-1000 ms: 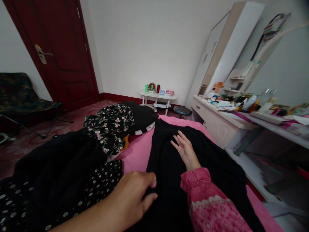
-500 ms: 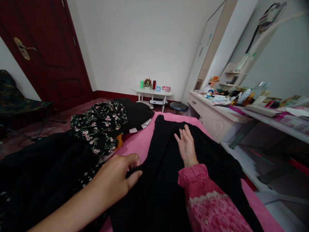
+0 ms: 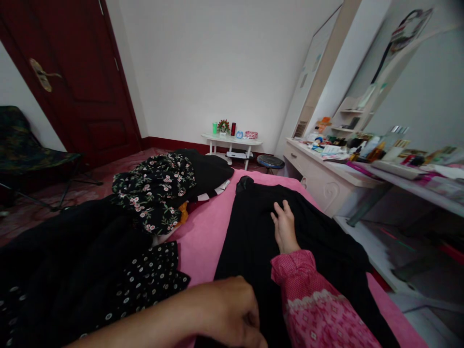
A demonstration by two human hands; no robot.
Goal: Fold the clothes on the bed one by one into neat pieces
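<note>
A long black garment (image 3: 250, 237) lies spread lengthwise on a pink bed cover (image 3: 203, 237). My right hand (image 3: 284, 227), in a pink patterned sleeve, rests flat on the garment's upper middle with fingers stretched out. My left hand (image 3: 232, 311) is at the bottom of the view, fingers curled closed over the near edge of the black garment. Whether cloth is pinched inside the fingers is hidden.
A heap of dark clothes (image 3: 90, 261) with a floral piece (image 3: 155, 188) covers the bed's left side. A white dressing table (image 3: 326, 174) crowded with bottles stands right. A small white table (image 3: 234, 142) is by the far wall, a folding chair (image 3: 25, 150) and dark red door (image 3: 72, 77) left.
My left hand has pulled back toward me along the garment's left edge and curled closed. My right hand slid slightly forward and its fingers drew together.
</note>
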